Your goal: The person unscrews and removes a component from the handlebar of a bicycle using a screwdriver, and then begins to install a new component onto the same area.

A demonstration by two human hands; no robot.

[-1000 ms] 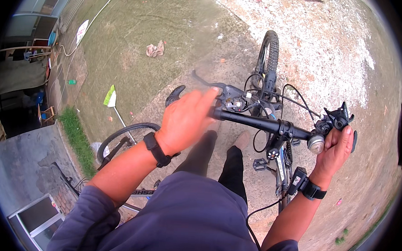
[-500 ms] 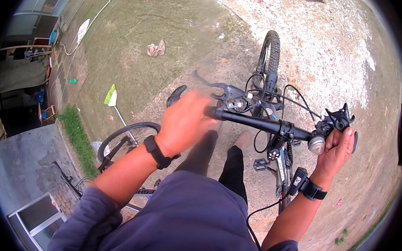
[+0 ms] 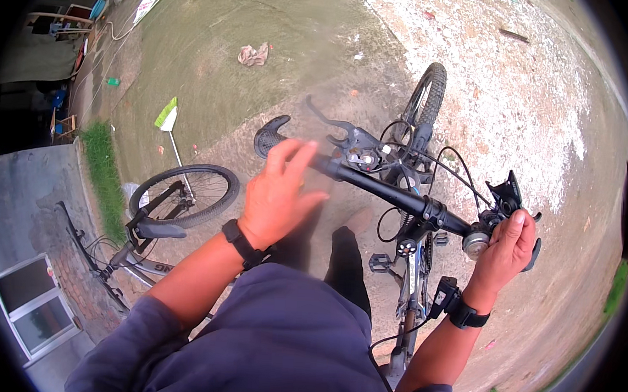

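Observation:
A bicycle's black handlebar (image 3: pixel 388 194) slants across in front of me, with its front wheel (image 3: pixel 428 95) beyond. My left hand (image 3: pixel 275 197) is at the bar's left end with fingers and thumb spread, not wrapped round it; whether the fingertips touch cannot be told. Just past those fingers is a black grip (image 3: pixel 268 135) with a flared end. Nearby sit the left brake lever and shifter (image 3: pixel 362 154), with cables. My right hand (image 3: pixel 506 252) is closed round the right handlebar grip, mostly hidden by the fingers. Beside it are a silver bell (image 3: pixel 476 245) and another black shifter (image 3: pixel 504 195).
Another bicycle (image 3: pixel 164 229) is at the left, by a low wall. A green-and-white broom (image 3: pixel 168 114) and a crumpled rag (image 3: pixel 253 54) lie on the ground. Below the handlebar, a pedal (image 3: pixel 380 263) sticks out near my legs.
The fingers of my left hand have spread apart. The handlebar tilts more, its right end nearer me, with my right hand still on it. The view has shifted, showing more of the other bicycle.

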